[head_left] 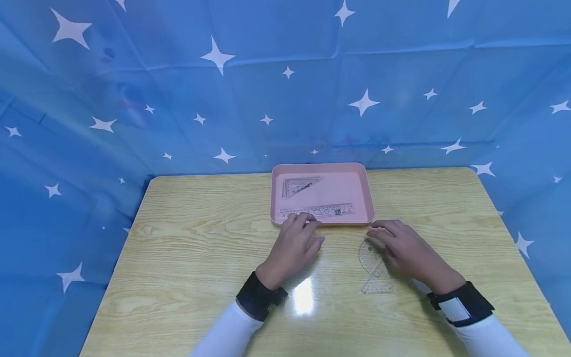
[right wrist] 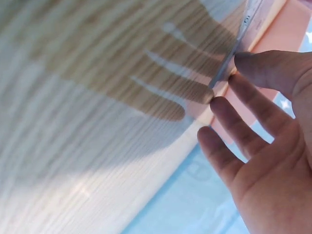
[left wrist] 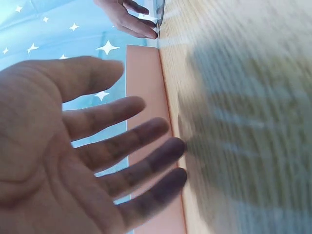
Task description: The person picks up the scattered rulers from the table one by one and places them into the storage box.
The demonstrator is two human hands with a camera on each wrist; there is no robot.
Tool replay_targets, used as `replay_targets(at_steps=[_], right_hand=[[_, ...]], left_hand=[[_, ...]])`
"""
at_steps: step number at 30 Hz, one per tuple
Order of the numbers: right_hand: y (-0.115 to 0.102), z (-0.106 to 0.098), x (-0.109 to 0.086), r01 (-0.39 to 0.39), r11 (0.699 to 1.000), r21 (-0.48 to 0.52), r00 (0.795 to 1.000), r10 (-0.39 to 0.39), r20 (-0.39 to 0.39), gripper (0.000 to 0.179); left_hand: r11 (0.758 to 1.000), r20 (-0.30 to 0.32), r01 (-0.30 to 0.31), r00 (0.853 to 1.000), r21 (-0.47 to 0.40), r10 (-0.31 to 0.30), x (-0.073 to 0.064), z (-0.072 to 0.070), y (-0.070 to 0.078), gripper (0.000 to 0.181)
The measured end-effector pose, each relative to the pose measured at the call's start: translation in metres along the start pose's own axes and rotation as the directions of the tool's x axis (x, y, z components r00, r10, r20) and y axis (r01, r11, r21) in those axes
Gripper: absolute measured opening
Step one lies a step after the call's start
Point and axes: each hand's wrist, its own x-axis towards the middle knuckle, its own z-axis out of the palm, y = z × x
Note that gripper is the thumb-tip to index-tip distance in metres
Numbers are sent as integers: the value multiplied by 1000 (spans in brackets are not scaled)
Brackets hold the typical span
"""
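My left hand (head_left: 292,248) hovers at the near rim of a pink tray (head_left: 363,186); in the left wrist view its fingers (left wrist: 161,151) are spread, holding nothing. Inside the tray lie a clear ruler (head_left: 334,210) along the near side and a clear set square (head_left: 296,187) behind it. My right hand (head_left: 403,250) reaches over a clear round-edged protractor (head_left: 369,257) on the table, its fingertips at the far edge. A second clear set square (head_left: 376,285) lies against the protractor. The right wrist view shows thumb and fingers (right wrist: 222,109) beside a clear edge, without a visible pinch.
The tray stands near the back edge of a wood-grain table (head_left: 200,238). Behind hangs a blue cloth (head_left: 290,99) with white stars, which also covers both sides. Light glares on the tabletop between my forearms.
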Motion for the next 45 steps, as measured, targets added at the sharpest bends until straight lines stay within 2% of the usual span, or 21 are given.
replay_targets(at_steps=[4, 8, 10, 13, 16, 22, 25, 32, 40, 45], right_hand=[[0, -2, -2, -42, 999, -31, 995, 44, 94, 50], [1, -2, -2, -71, 996, -45, 983, 78, 168, 49], [1, -2, -2, -78, 996, -47, 977, 86, 195, 48], [0, -2, 0, -90, 995, -47, 970, 98, 223, 45], [-1, -1, 2, -103, 994, -43, 965, 110, 239, 41], [-5, 5, 9, -61, 995, -73, 971, 77, 226, 35], [-4, 7, 9, -49, 996, -79, 974, 65, 216, 33], [2, -1, 4, -61, 998, -19, 970, 64, 234, 36], [-1, -4, 3, -59, 997, -40, 964, 67, 259, 41], [-2, 2, 7, -35, 999, -39, 972, 43, 231, 39]], left_hand=[[1000, 34, -13, 999, -21, 13, -5, 0, -1, 26], [998, 124, 18, 992, -65, -10, -8, 2, -2, 24], [995, 187, 45, 982, -93, -27, -9, 3, -2, 26], [988, 281, 92, 958, -122, -54, -13, 4, -3, 31], [984, 337, 131, 938, -124, -82, -16, 5, -4, 34], [981, 369, 172, 921, -92, -127, -20, 5, -4, 33], [979, 374, 179, 918, -94, -132, -19, 5, -4, 34], [981, 384, 178, 914, -79, -135, -16, 5, 0, 34], [984, 403, 172, 905, -46, -139, -16, 9, 1, 32], [983, 407, 182, 900, -34, -152, -15, 10, 3, 32]])
